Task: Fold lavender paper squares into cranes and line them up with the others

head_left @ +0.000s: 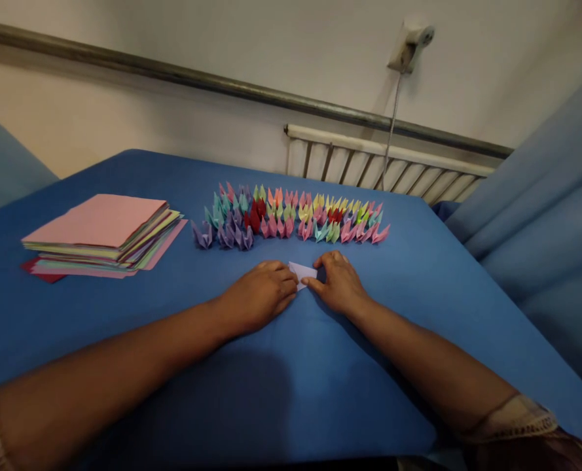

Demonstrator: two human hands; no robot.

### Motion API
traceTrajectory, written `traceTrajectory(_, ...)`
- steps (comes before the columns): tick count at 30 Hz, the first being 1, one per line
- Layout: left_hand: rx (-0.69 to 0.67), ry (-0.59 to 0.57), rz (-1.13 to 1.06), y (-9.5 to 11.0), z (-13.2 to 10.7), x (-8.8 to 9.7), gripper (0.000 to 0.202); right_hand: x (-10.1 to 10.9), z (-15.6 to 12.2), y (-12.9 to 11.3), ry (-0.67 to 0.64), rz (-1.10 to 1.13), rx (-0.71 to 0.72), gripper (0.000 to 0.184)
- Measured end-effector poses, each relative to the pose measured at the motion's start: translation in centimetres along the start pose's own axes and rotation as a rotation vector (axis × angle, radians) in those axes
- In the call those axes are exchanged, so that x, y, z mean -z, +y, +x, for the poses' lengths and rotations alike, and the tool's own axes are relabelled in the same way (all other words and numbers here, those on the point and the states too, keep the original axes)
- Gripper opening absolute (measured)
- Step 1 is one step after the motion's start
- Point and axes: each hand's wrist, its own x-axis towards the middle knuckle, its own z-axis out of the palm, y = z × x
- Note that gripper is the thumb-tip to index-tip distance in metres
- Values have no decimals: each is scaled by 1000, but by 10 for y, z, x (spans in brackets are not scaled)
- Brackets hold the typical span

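A small pale lilac piece of folded origami paper (302,271) lies on the blue-covered table between my two hands. My left hand (264,291) is closed over its left side, with the curled fingers pressing it down. At the right side, the thumb of my right hand (340,284) rests on the paper's lower edge, and the index finger curves around close to its right corner. Just beyond my hands stand rows of folded paper cranes (283,212) in pink, purple, teal, red, yellow and green. The fingers partly cover the paper, so its full shape is hidden.
To the left sits an uneven stack of coloured paper sheets (99,219), pink on top. Behind the blue table surface (212,392) are a white radiator (340,157), a metal rail (222,88) and a wall fitting with a cord (408,49). A blue curtain (541,209) hangs at the right.
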Motion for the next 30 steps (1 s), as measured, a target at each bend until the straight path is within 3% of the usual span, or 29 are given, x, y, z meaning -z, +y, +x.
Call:
traceTrajectory(5,65,45,-54,-10,8,-9,21,5,5,-11,-70,-22,-75,30)
traceTrajectory(10,127,139,-98,-15,6,-17,11,6,5,-17,-127,118,-172,39)
traceTrajectory(14,159,271,-134,-19,3,-21,52,-1,2,-17,-126,222,-139,12)
traceTrajectory(16,164,271,-143,-21,3,-22,69,-6,1,-15,-84,235,-45,6)
traceTrajectory(18,172,246,-161,-23,2,-22,73,-10,0,-11,-37,273,61,6)
traceTrajectory(21,188,220,-184,-24,2,-21,70,-14,0,-7,-31,380,150,6)
traceTrajectory(27,215,196,-195,-24,2,-17,66,-25,0,-5,41,721,127,7)
traceTrajectory(30,222,168,-171,-21,2,-11,49,-27,-1,-9,39,834,125,12)
